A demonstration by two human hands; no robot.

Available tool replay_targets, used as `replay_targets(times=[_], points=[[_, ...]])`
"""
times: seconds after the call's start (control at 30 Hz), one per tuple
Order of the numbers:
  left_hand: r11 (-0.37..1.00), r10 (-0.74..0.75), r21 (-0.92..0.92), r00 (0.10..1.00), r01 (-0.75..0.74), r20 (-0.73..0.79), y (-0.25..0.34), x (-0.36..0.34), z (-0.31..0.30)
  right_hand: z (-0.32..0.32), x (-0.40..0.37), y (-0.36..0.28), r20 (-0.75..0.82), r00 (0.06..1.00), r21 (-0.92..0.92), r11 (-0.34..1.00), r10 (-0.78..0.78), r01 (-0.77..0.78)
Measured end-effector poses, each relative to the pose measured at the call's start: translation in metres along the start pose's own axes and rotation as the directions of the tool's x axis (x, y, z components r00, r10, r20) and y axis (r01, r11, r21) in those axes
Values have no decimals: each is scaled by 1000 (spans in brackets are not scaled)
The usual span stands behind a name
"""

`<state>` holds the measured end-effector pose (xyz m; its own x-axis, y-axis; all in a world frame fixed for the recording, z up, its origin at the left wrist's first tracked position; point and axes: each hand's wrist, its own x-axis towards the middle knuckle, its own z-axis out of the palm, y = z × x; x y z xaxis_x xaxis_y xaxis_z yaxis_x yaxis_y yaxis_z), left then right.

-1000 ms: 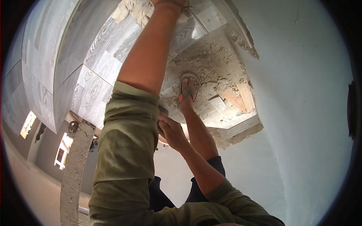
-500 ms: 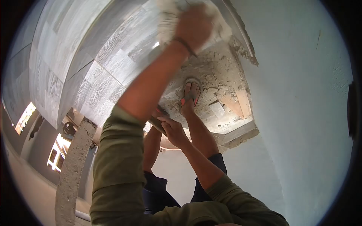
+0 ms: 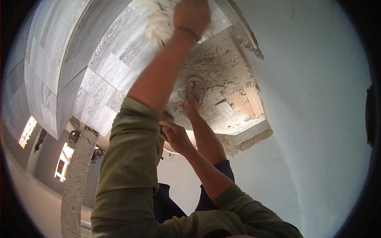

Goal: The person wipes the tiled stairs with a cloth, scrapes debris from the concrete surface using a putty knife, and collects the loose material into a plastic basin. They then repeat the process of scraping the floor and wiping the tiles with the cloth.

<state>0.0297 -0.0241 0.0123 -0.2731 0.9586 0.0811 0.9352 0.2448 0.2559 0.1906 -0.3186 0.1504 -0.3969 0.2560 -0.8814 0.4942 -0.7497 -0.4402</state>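
holding pale cloth (image 3: 158, 24), left hand (image 3: 192, 16), near tiles (image 3: 107, 73)

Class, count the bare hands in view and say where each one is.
2: the left hand, at the top by the pale cloth, and the right hand, lower, near the picture's middle.

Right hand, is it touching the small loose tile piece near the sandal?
Apart. In the head view, the right hand and the tile piece lie on opposite sides of the lower leg.

Floor (image 3: 201, 65) under rubble (image 3: 228, 85) (plus tile scrap (image 3: 225, 109))
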Motion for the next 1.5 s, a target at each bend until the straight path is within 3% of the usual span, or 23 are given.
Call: replay_targets(times=[0.1, 0.17, 0.27, 0.4, 0.47, 0.53, 0.6, 0.67, 0.73, 0.8, 0.87, 0.9, 1.0, 1.07, 1.1, 1.13, 1.17, 1.2, 1.23, 1.27, 1.33, 1.43, 1.5], points=[[963, 221, -185, 966, -195, 135, 52, -51, 0, 4, 3, 9, 23, 1000, 62, 998, 20, -21], [893, 342, -335, 937, -301, 70, 94, -88, -3, -2, 2, -6, 73, 990, -11, 993, 118, -118], [782, 274, -568, 960, -257, -57, 99, -96, -39, -4, 2, -2, 79, 989, -8, 992, 125, -124], [916, 34, -398, 998, -49, -46, 16, -49, -102, 5, -3, 16, -116, 971, -42, 977, -210, 207], [954, -233, -203, 972, 221, -35, -13, -2, -108, 2, -5, 6, -88, 986, -22, 990, -143, 142], [944, -307, -113, 951, 309, 41, -23, 22, -50, -2, -5, -4, -41, 997, -31, 998, -64, 62], [985, -172, -18, 952, 174, -253, 2, 15, 14, -7, -4, -9, 22, 999, -74, 997, 34, -32], [952, -258, -153, 963, 266, 71, 29, 7, -2, -12, 2, -15, 48, 992, -120, 986, 120, -114], [992, -17, -121, 992, 32, 123, 28, -20, 10, -8, 3, 1, 73, 992, -98, 990, 107, -100], [964, 126, -235, 992, -125, -11, 23, -37, -5, -5, 5, 18, 92, 995, 48, 997, 48, -52], [948, 70, -306, 996, -85, -60, -9, -40, -94, 5, 4, 18, 14, 991, 127, 983, -134, 131], [930, 43, -361, 996, -69, -81, -30, -45, -129, 2, -2, 3, 52, 992, -46, 992, -114, 116], [949, -100, -312, 987, 56, -128, -110, -92, -231, -5, -9, 0, 123, 977, -128, 973, -175, 190], [961, -220, -196, 968, 195, -117, -158, -149, -260, -22, -13, -11, 54, 997, -69, 996, -52, 56], [912, -388, -180, 917, 368, -90, -168, -175, -264, -30, -18, -27, -10, 1000, -7, 1000, 22, -22], [887, -456, -136, 884, 442, -100, -193, -210, -249, -30, -22, -37, -69, 993, 61, 994, 97, -93], [855, -517, -96, 848, 509, -112, -225, -253, -221, -24, -26, -40, -122, 991, 159, 986, 59, -39], [857, -515, -42, 847, 514, -131, -253, -301, -182, -20, -29, -43, -182, 983, 252, 967, 19, 28], [899, -384, 155, 908, 409, -166, -285, -366, -123, -15, -32, -42, -222, 975, 287, 956, 1, 64], [841, -535, 203, 826, 502, 175, -253, -371, -125, -11, -35, -42, -261, 965, 318, 943, -16, 102], [781, -620, 219, 769, 585, 155, -223, -367, -129, 0, -43, -28, -290, 957, 273, 958, -10, 92], [680, -519, 608, 855, 411, 2, -228, -383, -129, -1, -45, -10, -229, 972, 306, 952, 48, 25], [666, -650, 406, 754, 626, -97, -252, -407, -121, -4, -34, -2, -216, 974, 328, 945, 71, 4]])
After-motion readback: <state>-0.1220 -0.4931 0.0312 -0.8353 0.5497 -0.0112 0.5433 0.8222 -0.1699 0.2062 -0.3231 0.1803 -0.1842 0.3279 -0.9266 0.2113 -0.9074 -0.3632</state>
